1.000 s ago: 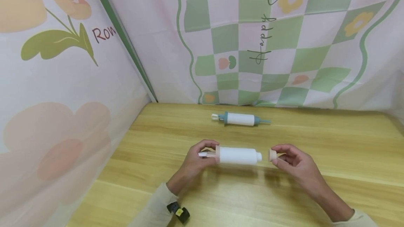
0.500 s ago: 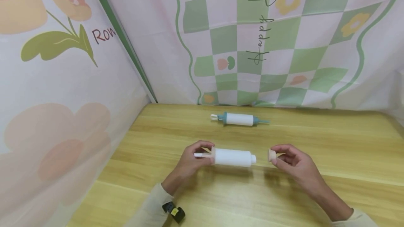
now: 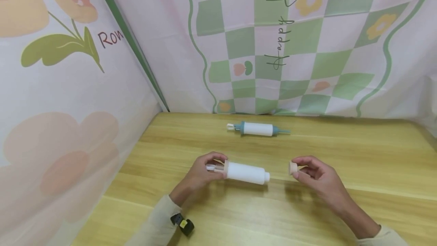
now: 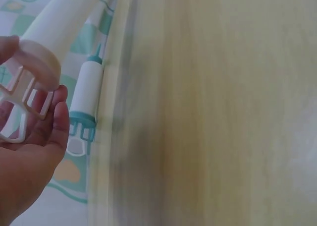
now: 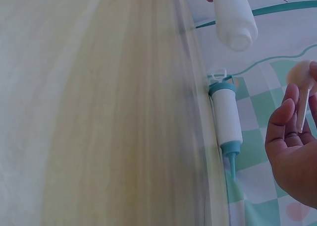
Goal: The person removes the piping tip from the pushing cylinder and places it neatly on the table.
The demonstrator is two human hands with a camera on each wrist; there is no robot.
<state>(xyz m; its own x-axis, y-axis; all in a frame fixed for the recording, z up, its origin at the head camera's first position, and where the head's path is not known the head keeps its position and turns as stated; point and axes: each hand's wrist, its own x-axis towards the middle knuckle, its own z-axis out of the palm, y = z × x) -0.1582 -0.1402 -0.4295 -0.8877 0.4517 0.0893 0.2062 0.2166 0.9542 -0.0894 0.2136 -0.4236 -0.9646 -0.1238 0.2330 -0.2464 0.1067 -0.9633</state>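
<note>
White cylindrical plastic barrel (image 3: 244, 173) with a narrow neck (image 3: 267, 177): I have it in front of me, seemingly just above the pale wood-grain table (image 3: 177, 139), lying sideways with its neck towards my right. My left hand (image 3: 202, 169) grasps the other end, thumb and fingers round the beige plastic collar (image 4: 42, 62), and the pale slotted plunger handle (image 3: 211, 167) juts back over my palm. My right hand (image 3: 317, 174) pinches the beige plastic nozzle cap (image 3: 293, 167); its wide end faces the barrel, and its long thin spout (image 5: 303, 112) points back towards my palm. Neither of my hands is free.

By my judgement, the piece is only partly together. The collar sits on the barrel with the handle sticking out behind it, so that end looks done. The nozzle end is not: the neck is bare, and a plain gap lies between it and the cap. I cannot tell whether the cap is going on or coming off, nor whether anything fills the barrel. Beyond my work, near the checked cloth backdrop (image 3: 290, 71), lies a white-and-teal plastic syringe dispenser (image 3: 258, 129), its nozzle and handle both in place.
</note>
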